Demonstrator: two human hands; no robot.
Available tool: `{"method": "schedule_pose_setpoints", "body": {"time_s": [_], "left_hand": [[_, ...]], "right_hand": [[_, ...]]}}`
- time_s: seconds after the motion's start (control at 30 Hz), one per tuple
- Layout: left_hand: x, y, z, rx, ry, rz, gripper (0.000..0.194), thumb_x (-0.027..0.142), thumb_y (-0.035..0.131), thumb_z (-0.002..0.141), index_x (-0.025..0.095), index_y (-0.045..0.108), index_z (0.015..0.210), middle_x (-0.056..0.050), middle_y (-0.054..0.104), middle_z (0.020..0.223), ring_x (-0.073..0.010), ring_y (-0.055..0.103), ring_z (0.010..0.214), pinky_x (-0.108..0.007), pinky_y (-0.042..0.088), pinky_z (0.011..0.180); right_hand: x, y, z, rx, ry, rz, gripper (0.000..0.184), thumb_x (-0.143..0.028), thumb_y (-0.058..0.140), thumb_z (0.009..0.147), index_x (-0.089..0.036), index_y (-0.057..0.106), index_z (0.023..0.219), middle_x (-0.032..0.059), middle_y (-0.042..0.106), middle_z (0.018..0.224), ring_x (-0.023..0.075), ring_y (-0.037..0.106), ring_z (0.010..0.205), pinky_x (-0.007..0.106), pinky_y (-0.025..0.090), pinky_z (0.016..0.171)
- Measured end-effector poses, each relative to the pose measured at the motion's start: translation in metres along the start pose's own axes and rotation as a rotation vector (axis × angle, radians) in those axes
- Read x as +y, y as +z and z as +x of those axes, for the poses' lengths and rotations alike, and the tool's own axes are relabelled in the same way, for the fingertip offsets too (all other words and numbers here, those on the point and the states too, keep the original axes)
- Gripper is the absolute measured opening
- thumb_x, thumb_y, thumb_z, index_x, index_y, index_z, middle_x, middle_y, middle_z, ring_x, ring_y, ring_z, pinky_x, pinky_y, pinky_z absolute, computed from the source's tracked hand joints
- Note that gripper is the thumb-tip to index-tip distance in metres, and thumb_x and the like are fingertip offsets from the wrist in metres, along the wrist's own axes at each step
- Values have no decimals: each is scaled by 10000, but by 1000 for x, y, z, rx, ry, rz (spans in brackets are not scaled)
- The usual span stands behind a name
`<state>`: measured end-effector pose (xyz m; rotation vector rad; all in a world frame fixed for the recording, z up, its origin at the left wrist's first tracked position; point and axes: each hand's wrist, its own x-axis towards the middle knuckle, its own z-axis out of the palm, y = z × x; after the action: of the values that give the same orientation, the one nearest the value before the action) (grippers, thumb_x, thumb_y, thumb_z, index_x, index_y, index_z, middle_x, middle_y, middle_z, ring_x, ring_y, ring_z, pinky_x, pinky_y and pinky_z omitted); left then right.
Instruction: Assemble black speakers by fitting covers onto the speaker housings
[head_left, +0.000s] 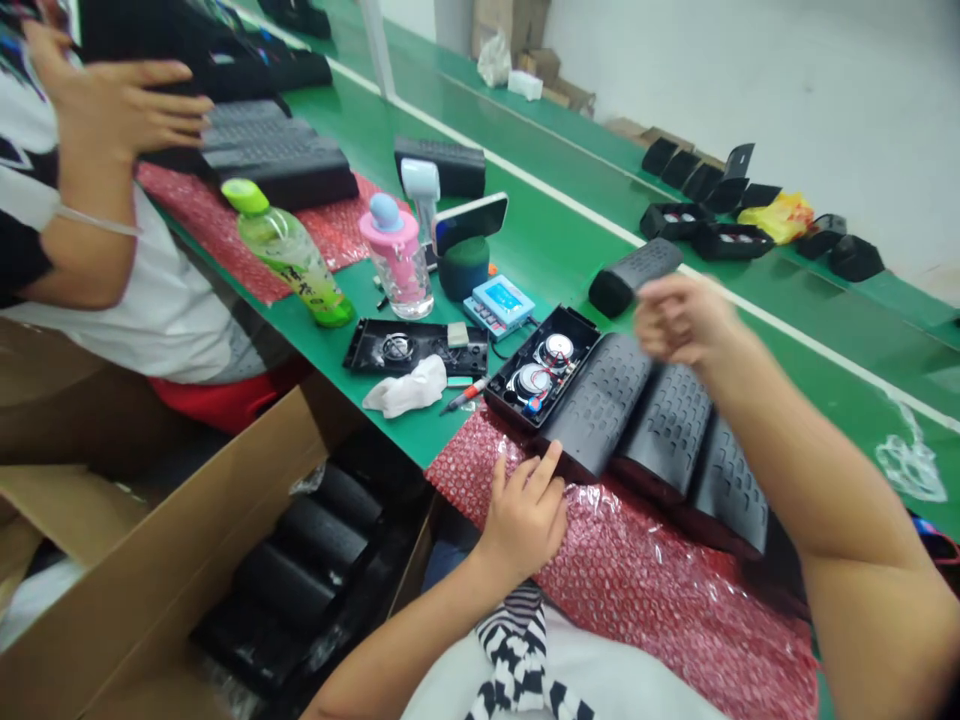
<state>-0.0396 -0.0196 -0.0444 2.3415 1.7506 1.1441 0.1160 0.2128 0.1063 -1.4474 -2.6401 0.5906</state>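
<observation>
My left hand (529, 510) is open, fingers apart, on the red bubble wrap (637, 590). Its extended fingertip is at the lower end of a black perforated speaker housing (596, 405). Above the row of housings my right hand (682, 320) is closed and slightly blurred; whatever it may hold is hidden. Two more perforated housings (667, 430) (731, 490) lie side by side beneath my right forearm. To the left of the row lies an opened speaker housing (544, 370), showing two round drivers and red wires. Beyond my right hand rests another black housing (634, 275).
Nearby are a blue-screened device (499, 305), a black cover (367, 345), a white tissue (409, 388), and a red-and-grey pen (465, 396). A pink-lidded cup (397, 260) and a green bottle (289, 255) stand left. A carton (172, 540) contains several housings. A co-worker's hand (124, 105) is at upper left.
</observation>
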Motion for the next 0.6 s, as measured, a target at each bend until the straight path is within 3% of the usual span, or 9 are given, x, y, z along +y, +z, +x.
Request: {"method": "schedule_pose_setpoints", "body": {"time_s": [0.13, 0.23, 0.3, 0.4, 0.5, 0.6], "left_hand": [[0, 1, -5, -5, -6, 44, 121, 249, 543, 890, 200, 654, 899, -78, 554, 1445, -230, 630, 1049, -504, 265, 1128], [-1, 2, -7, -31, 90, 59, 158, 309, 528, 882, 205, 643, 850, -61, 517, 1481, -220, 643, 997, -516, 348, 1089], [-6, 1, -7, -15, 96, 40, 180, 331, 528, 874, 218, 661, 918, -66, 523, 1476, -213, 653, 1000, -500, 403, 1063], [-28, -6, -14, 164, 15, 15, 244, 304, 530, 871, 239, 669, 1060, -101, 602, 1381, -209, 658, 1065, -470, 438, 1061], [-79, -18, -34, 373, -199, 111, 248, 255, 507, 880, 224, 668, 1067, -114, 677, 1212, -219, 645, 1116, -456, 465, 1049], [-152, -36, -66, 515, -687, 230, 291, 362, 468, 908, 186, 638, 1066, -141, 634, 1207, -254, 611, 1158, -463, 498, 1018]], "right_hand": [[2, 46, 3, -87, 114, 214, 487, -530, 145, 921, -273, 185, 509, -41, 225, 368, 118, 279, 321, 234, 337, 337], [-1, 58, 1, -84, 100, 287, 471, -577, 134, 870, -291, 193, 501, -34, 205, 373, 140, 246, 305, 282, 303, 307], [-1, 56, 2, -12, 77, 281, 506, -639, 192, 858, -279, 239, 505, -12, 268, 404, 155, 287, 342, 302, 297, 354], [-2, 49, 0, 201, 31, 161, 501, -608, 366, 870, -256, 273, 525, 25, 348, 480, 198, 360, 470, 338, 284, 494], [5, 57, -4, 464, -94, -106, 452, -476, 358, 932, -256, 260, 550, 72, 416, 534, 273, 435, 548, 394, 273, 557], [22, 82, 0, 411, -302, -147, 415, -443, 384, 916, -265, 342, 543, 103, 512, 570, 325, 545, 580, 425, 328, 549]]}}
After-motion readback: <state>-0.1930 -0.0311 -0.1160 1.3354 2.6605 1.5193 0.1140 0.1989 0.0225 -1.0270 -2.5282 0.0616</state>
